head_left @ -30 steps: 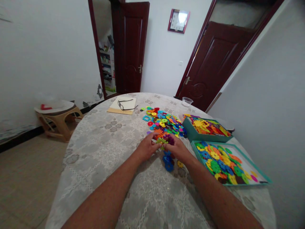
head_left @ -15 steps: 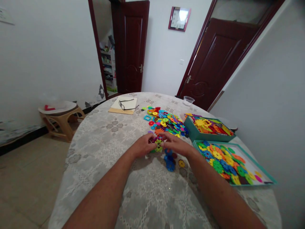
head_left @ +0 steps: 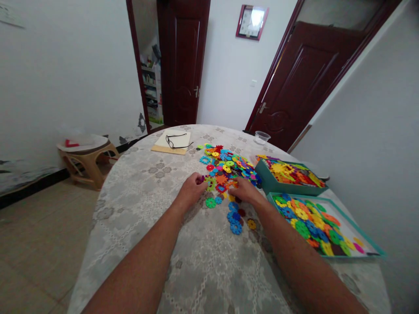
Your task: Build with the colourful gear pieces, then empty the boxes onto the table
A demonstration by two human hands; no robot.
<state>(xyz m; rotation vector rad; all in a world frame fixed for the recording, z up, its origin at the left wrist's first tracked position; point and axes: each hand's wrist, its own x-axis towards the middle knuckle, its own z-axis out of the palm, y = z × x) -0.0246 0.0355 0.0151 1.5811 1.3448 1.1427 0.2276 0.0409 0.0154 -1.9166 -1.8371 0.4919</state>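
A heap of coloured plastic snowflake discs (head_left: 229, 168) lies in the middle of the round table (head_left: 147, 192). My left hand (head_left: 191, 189) rests at the heap's near edge with its fingers curled over small pieces I cannot name. My right hand (head_left: 244, 190) lies just to the right, fingers bent down onto discs at the heap's edge. Between the hands sit a red disc (head_left: 221, 188) and a green disc (head_left: 210, 203). A joined blue cluster (head_left: 234, 221) lies nearer me, below my right hand.
Two teal trays, one behind (head_left: 266, 183) and one nearer (head_left: 373, 246), hold more discs at the right. Black glasses (head_left: 175, 141) lie on a pad (head_left: 160, 147) at the far side. A clear cup (head_left: 262, 137) stands far right. A stool (head_left: 88, 159) is on the floor left.
Both hands have parted and reached further toward the heap. The small assembly held between them earlier is no longer there. A green disc now lies on the cloth.
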